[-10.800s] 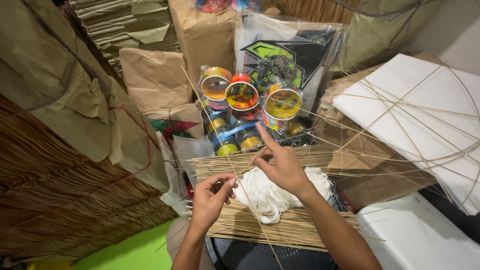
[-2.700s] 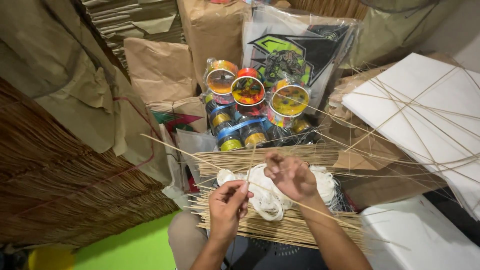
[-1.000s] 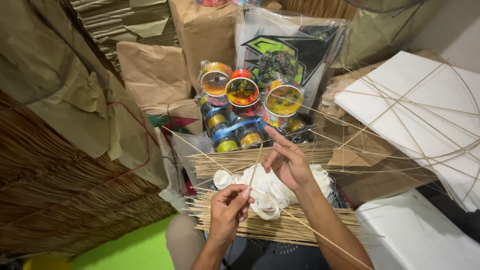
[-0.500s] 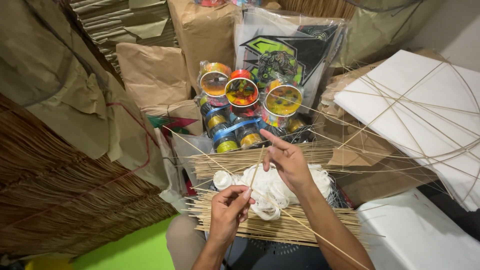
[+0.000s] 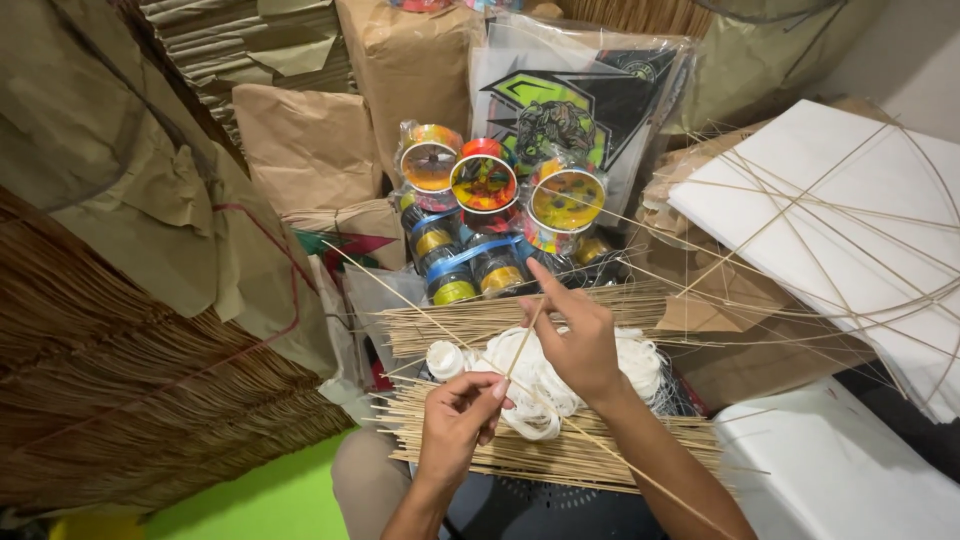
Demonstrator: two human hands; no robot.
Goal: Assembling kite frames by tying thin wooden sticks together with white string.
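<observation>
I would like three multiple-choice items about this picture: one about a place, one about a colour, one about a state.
1. Where does the white string bundle lie?
A. on the thin sticks in front of the person
B. on the white paper sheets at the right
C. on top of the spools

2. What colour is the floor patch at the lower left?
A. red
B. bright green
C. black

3. What are the left hand and the right hand doing?
A. both lie flat and hold nothing
B. one thin stick runs between their fingertips
C. both grip a spool

Answers
1. A: the bundle rests between the two rows of thin sticks.
2. B: the patch beside the knee is bright green.
3. B: each hand pinches one end of the short stick, above the string.
</observation>
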